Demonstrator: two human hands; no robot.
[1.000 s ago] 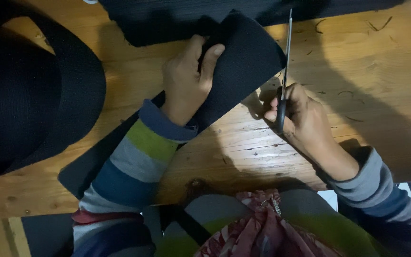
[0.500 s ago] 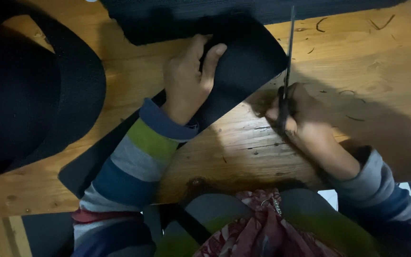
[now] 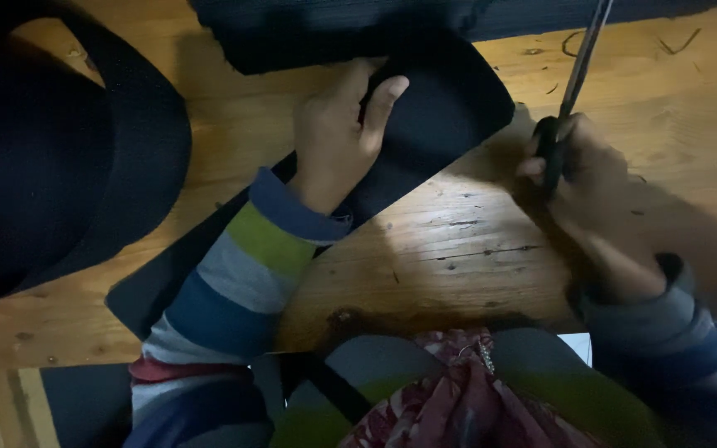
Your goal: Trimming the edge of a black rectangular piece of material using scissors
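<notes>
My left hand [image 3: 338, 137] presses flat on a long strip of black material [image 3: 441, 108] that lies diagonally across the wooden table [image 3: 458, 241]. My right hand [image 3: 578, 162] grips the black handles of a pair of scissors [image 3: 574, 83], whose blades point up and away, to the right of the strip's rounded end and apart from it. Both arms wear striped sleeves.
A large black rounded piece [image 3: 51, 158] covers the table's left side. More black material [image 3: 334, 29] lies along the far edge. Small dark scraps [image 3: 678, 41] dot the wood at the far right. Patterned red cloth [image 3: 458, 406] sits in my lap below the table edge.
My right hand with the scissors has moved right and away from the black strip. My left hand stays pressed on the strip.
</notes>
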